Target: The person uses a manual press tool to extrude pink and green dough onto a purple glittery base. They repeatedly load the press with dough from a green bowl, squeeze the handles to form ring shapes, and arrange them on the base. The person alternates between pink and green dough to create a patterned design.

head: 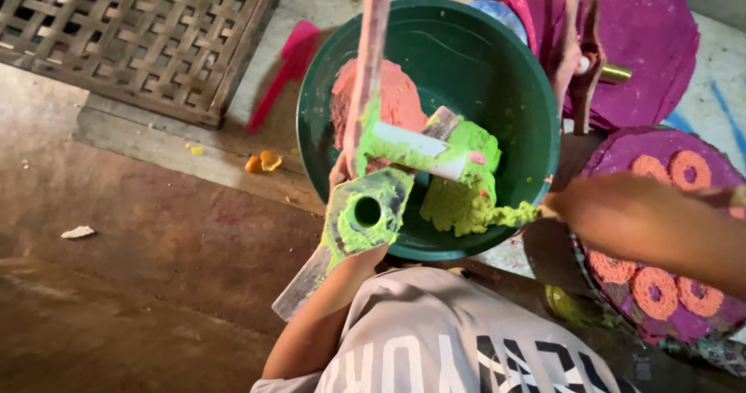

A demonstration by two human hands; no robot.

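My left hand (340, 174) grips a wooden press (365, 210) with a round hole, smeared with bright green dough, and holds it over the near rim of a dark green bowl (513, 90). A white plunger (412, 146) coated in green dough lies across the press, and a long pink-stained handle (371, 43) rises from it. In the bowl lie a lump of green dough (466, 195) and a lump of orange-pink dough (392, 98). My right hand (579, 206), blurred, pinches green dough at the bowl's right rim.
Round purple-stained trays (660, 144) at the right carry several orange dough rings (654, 290). A second wooden press (583, 51) stands on a purple tray behind. A pink spatula (284, 71) and a woven lattice mat (140, 36) lie on the floor at the left.
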